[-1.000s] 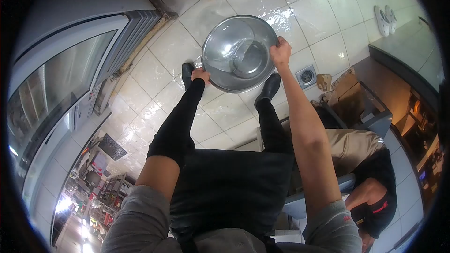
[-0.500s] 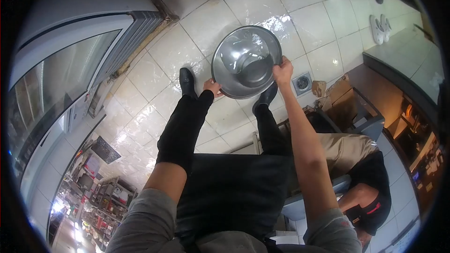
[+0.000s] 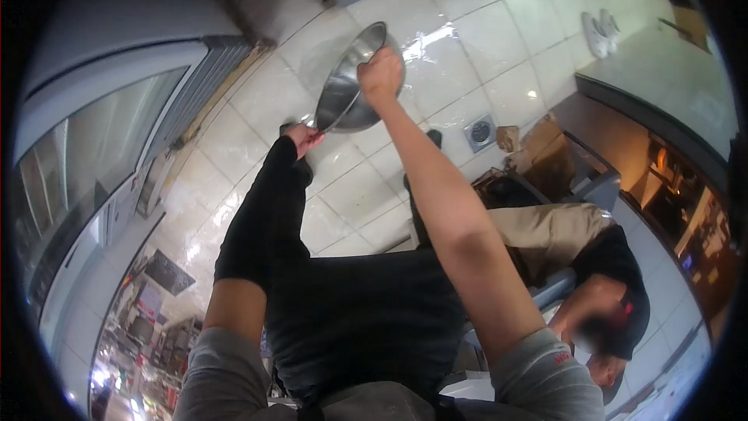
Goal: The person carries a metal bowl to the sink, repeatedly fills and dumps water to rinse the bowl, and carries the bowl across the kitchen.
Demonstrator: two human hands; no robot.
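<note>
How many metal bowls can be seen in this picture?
1: the metal bowl, held tilted by the left hand and the right hand. Others could be hidden among the blurred items at lower left.

We hold a wide, round stainless-steel bowl (image 3: 340,84) by its rim, above the tiled floor (image 3: 351,196); we see it tipped steeply on edge, mouth turned leftward, smooth silvery outer wall bulging rightward; its inside shows partly.

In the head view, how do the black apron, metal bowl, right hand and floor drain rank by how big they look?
1. Black apron, helped by being near the camera
2. Metal bowl
3. Right hand
4. Floor drain
</note>
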